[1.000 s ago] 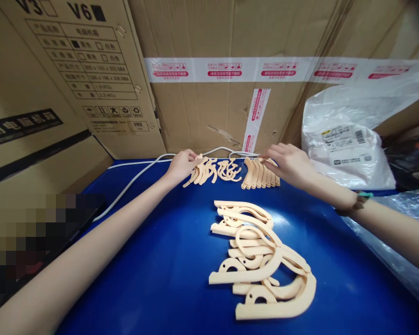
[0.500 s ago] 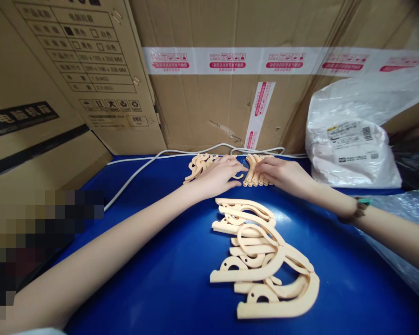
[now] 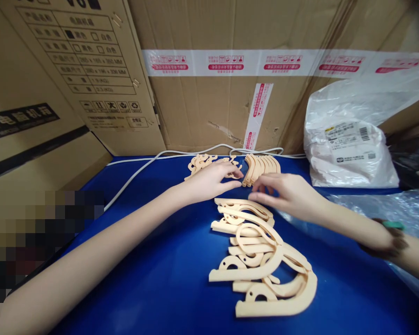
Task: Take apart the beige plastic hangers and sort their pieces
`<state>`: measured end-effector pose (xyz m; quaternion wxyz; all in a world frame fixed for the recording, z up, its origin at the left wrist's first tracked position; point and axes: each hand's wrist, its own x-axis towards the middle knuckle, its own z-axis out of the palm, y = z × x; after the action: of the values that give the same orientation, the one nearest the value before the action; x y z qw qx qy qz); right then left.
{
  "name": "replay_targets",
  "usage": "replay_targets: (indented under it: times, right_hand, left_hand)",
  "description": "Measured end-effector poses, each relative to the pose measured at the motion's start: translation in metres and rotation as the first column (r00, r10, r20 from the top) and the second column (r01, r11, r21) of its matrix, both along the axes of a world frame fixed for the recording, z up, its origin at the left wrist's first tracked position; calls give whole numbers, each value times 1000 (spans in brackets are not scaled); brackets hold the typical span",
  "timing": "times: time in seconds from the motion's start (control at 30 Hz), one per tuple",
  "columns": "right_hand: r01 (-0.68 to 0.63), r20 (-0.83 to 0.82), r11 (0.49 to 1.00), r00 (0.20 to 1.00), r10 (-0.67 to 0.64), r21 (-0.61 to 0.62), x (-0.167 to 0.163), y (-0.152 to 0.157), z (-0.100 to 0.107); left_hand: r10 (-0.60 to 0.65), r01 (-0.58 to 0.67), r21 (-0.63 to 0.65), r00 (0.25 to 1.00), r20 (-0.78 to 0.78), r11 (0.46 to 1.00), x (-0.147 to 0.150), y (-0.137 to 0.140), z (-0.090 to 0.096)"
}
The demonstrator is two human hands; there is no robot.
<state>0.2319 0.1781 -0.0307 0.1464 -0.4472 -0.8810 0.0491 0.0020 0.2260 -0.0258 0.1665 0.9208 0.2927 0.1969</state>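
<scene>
My left hand [image 3: 216,180] hovers by a small heap of beige hooks [image 3: 199,163] at the back of the blue table, thumb and fingers apart. Just right of it stands a tidy row of curved beige hanger arms [image 3: 263,167]. My right hand [image 3: 288,193] is in front of that row, its fingers loosely bent and the thumb apart, with nothing visible in them. Below both hands lies an overlapping stack of folded beige hangers [image 3: 296,304], with round-holed hook parts between the arms.
A white cable [image 3: 136,179] runs along the back edge below a large cardboard box [image 3: 202,107]. Another printed carton [image 3: 122,135] stands at the left. A white plastic bag [image 3: 352,163] sits at the back right, with clear plastic wrap [image 3: 366,204] in front of it.
My right hand has drawn back from the row of hanger arms, toward me and slightly right, uncovering the row. My left hand has shifted slightly toward me.
</scene>
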Motion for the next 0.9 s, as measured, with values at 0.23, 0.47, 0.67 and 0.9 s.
replay_targets:
  times: [0.23, 0.47, 0.67, 0.9]
  right_hand:
    - [-120, -83, 959, 991, 101, -258, -15, -25, 0]
    - [-127, -261, 977, 962, 79, -173, -10, -17, 6]
    - [5, -490, 997, 870, -45, -82, -16, -14, 27]
    - [252, -271, 917, 948, -169, 309, -27, 4, 55]
  left_hand:
    - [37, -22, -278, 998, 48, 960, -19, -20, 13]
    - [166, -31, -571, 968, 187, 820, -14, -23, 3]
    - [351, 23, -723, 863, 364, 691, 8, -22, 21]
    - [340, -170, -388, 839, 425, 906, 21, -9, 55]
